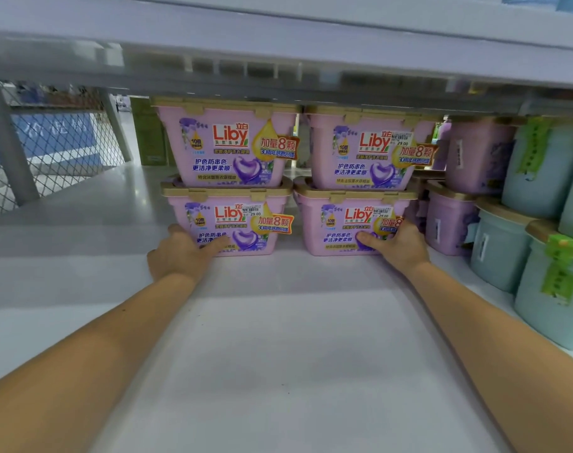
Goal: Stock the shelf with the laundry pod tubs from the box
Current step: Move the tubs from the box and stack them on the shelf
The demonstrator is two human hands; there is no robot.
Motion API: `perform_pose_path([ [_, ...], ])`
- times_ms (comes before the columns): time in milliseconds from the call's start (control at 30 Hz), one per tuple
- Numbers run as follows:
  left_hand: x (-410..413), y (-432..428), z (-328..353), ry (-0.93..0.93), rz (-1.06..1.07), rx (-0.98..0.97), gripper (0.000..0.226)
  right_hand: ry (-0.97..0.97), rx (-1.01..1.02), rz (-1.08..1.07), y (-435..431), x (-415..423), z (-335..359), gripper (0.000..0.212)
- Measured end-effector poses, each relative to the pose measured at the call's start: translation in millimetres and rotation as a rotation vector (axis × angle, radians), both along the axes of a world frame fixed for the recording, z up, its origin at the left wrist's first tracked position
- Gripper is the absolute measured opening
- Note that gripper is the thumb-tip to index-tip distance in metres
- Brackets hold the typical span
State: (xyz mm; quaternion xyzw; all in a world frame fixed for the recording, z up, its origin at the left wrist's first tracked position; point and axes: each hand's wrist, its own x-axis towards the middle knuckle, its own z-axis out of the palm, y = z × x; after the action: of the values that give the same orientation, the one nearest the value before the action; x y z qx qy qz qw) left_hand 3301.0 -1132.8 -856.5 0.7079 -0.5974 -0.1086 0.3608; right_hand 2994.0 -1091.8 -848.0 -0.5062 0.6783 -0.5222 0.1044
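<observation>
Two stacks of pink Liby laundry pod tubs with tan lids stand deep on the white shelf (278,338). The left stack has a lower tub (245,223) and an upper tub (232,142). The right stack has a lower tub (340,223) and an upper tub (370,152). My left hand (180,253) rests against the front left corner of the lower left tub, thumb on its face. My right hand (399,243) presses on the front right corner of the lower right tub, thumb across its label. Neither tub is lifted. The box is out of view.
More pink tubs (474,158) stand turned sideways to the right, then stacked pale blue tubs (540,282) with green tape along the right edge. A wire mesh panel (59,152) and a grey post close the left end. The upper shelf (278,60) hangs low overhead.
</observation>
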Motion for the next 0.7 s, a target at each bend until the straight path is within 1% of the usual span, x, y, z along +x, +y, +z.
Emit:
perform_pose_path([
  [333, 2, -4, -2, 0.005, 0.0, 0.005, 0.064, -0.015, -0.043, 0.009, -8, 1, -6, 0.053],
  [500, 3, -6, -3, 0.046, -0.021, 0.014, 0.064, -0.023, -0.029, 0.002, -7, 1, -7, 0.055],
  [533, 4, -7, -3, 0.06, -0.024, 0.016, 0.064, -0.032, -0.027, -0.003, -7, 1, -6, 0.059],
  [600, 4, -7, -4, 0.085, -0.025, 0.024, 0.064, -0.058, -0.038, -0.048, -5, 3, -5, 0.073],
  [700, 5, -1, -4, 0.102, -0.014, 0.002, 0.063, -0.088, -0.081, -0.19, 2, 8, -2, 0.093],
])
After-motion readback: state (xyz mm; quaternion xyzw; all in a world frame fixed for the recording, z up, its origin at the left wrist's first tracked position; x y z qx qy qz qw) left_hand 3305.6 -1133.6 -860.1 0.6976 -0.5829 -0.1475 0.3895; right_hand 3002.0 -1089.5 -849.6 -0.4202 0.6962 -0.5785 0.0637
